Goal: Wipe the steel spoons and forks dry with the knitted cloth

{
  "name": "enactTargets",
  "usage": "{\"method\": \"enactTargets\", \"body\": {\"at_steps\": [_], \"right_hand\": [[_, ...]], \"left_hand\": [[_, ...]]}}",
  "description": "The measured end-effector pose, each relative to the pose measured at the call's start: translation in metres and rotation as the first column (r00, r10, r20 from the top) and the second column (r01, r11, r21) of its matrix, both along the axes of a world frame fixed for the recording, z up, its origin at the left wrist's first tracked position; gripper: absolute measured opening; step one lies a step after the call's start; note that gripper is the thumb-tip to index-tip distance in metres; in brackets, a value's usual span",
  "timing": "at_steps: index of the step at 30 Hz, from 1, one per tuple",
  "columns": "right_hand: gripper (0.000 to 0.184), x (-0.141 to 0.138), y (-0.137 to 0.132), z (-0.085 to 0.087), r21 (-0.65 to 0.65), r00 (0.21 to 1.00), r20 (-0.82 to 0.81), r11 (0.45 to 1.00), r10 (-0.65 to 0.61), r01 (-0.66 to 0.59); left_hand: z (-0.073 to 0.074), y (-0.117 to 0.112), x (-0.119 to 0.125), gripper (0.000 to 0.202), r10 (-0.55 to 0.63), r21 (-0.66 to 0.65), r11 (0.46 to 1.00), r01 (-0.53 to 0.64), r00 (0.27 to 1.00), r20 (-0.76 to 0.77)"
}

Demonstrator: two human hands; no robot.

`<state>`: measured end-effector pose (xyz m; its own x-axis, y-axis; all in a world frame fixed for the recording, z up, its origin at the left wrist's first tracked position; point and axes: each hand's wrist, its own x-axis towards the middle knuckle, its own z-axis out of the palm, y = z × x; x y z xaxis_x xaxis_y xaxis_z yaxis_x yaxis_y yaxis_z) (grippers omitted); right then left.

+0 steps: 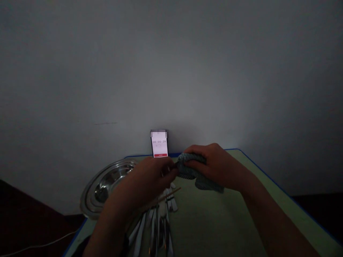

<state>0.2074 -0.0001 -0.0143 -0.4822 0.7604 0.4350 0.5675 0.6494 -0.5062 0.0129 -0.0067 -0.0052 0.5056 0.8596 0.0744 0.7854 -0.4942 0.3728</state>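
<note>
The right hand [218, 166] has its fingers clenched on the cloth [190, 172], whose long axis slants down rightward from the left hand's [148, 175] fingertips. Whether those grip anything, I cannot tell; cutlery [138, 235] lies below them, nearer the left.

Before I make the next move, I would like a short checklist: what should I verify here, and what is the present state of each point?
1. Cloth gripped by the right hand: ok.
2. Object in the left hand identified: cannot tell; fingers and cloth hide that spot.
3. Cutlery on the table: ok, bunched close to the left arm.
4. Metal bowl fully supported: cannot tell; its rim seems to pass the table's left edge.
5. Phone upright, timer showing: ok, screen lit.
6. Good light: not ok, the scene is dim.
</note>
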Motion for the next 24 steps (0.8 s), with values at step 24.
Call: {"method": "enactTargets", "body": {"at_steps": [24], "right_hand": [[0.022, 0.002, 0.042, -0.031, -0.508, 0.419, -0.852, 0.692, -0.314, -0.514]], "left_hand": [[0.008, 0.004, -0.015, 0.029, 0.169, 0.022, 0.983, -0.18, 0.952, 0.254]]}}
